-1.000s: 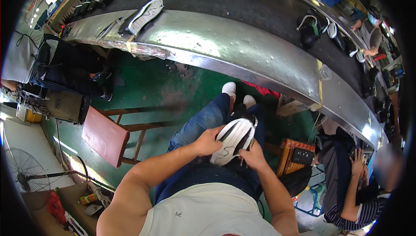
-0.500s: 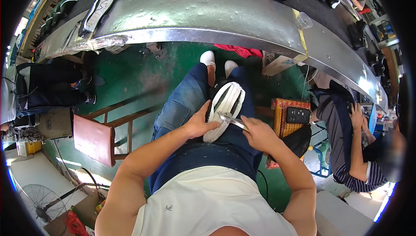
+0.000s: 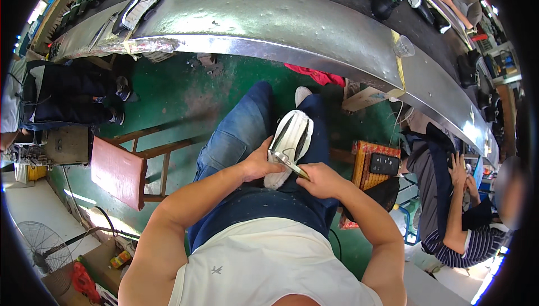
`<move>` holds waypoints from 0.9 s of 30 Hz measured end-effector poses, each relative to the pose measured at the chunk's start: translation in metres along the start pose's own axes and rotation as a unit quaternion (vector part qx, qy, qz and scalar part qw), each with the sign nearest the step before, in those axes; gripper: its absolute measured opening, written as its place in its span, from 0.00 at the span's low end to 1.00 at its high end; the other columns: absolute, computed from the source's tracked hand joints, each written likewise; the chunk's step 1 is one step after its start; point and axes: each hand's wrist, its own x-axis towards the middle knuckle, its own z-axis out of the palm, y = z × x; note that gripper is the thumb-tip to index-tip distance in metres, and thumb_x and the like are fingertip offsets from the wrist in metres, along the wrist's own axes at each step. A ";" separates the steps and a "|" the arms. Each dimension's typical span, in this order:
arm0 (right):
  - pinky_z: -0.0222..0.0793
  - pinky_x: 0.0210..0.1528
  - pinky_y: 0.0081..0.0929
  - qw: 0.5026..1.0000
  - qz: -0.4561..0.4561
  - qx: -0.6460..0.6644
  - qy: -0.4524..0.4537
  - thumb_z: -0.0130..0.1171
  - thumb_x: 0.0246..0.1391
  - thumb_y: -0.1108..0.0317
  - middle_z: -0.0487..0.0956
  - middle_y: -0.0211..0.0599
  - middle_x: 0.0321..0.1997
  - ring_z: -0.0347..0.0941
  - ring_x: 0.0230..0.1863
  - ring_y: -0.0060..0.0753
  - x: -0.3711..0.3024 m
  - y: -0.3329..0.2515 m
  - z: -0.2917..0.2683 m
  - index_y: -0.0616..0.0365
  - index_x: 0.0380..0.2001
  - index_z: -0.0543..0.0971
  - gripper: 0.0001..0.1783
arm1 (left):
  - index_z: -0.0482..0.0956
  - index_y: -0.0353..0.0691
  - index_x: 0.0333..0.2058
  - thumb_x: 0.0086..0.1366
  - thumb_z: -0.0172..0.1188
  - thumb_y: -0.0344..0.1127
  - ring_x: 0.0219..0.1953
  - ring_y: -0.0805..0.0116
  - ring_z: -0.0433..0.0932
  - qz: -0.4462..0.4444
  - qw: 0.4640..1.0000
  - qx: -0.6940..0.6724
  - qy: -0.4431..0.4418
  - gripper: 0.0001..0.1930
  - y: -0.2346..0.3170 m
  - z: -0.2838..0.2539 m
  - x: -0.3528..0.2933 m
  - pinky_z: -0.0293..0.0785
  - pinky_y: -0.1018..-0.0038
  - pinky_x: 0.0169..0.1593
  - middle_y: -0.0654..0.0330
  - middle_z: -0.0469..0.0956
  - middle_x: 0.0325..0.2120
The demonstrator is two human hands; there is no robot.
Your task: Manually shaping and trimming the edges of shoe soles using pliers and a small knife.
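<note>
A shoe upper [image 3: 293,137] with a white underside and dark edges rests bottom-up over my thighs, its wider end away from me. My left hand [image 3: 259,163] grips its left side, with the thumb lying across the underside. In my right hand [image 3: 320,179], the fingers are wrapped round the handles of metal pincers [image 3: 286,161]. The head of the pincers is against the shoe's underside, close to my left thumb. Whether the jaws hold any material is too small to tell.
A metal-edged bench [image 3: 236,17] curves across in front, carrying another bottom-up shoe [image 3: 145,3] and a clear plastic cup [image 3: 403,46]. To the left stands a stool [image 3: 118,171]; to the right, a phone [image 3: 384,164] lies on a woven seat [image 3: 364,165]. A co-worker [image 3: 466,222] sits farther right.
The pincers' head has moved slightly left and nearer me on the shoe, and my right hand has come lower and left. My left foot has drawn back out of sight.
</note>
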 end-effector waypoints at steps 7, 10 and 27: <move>0.74 0.52 0.47 0.976 0.040 -0.179 0.118 0.57 0.55 0.74 0.77 0.61 0.49 0.77 0.48 0.62 -0.020 -0.024 -0.017 0.71 0.50 0.73 0.19 | 0.35 0.24 0.72 0.52 0.76 0.37 0.70 0.51 0.63 0.008 0.984 0.161 0.070 0.63 0.015 0.020 0.001 0.56 0.69 0.72 0.37 0.63 0.66; 0.74 0.53 0.48 0.937 0.060 -0.333 0.086 0.56 0.52 0.76 0.78 0.61 0.46 0.78 0.47 0.64 -0.013 -0.036 -0.026 0.75 0.49 0.73 0.20 | 0.30 0.22 0.71 0.53 0.75 0.36 0.74 0.49 0.54 0.007 0.981 0.183 0.064 0.64 0.011 0.029 0.004 0.51 0.70 0.74 0.33 0.51 0.70; 0.74 0.44 0.51 0.989 0.068 -0.115 0.065 0.60 0.59 0.62 0.81 0.55 0.36 0.79 0.39 0.62 0.017 0.003 -0.006 0.64 0.38 0.74 0.14 | 0.74 0.30 0.60 0.78 0.34 0.59 0.60 0.47 0.75 -0.105 0.933 -0.189 0.287 0.36 -0.013 0.038 0.049 0.69 0.61 0.63 0.39 0.77 0.56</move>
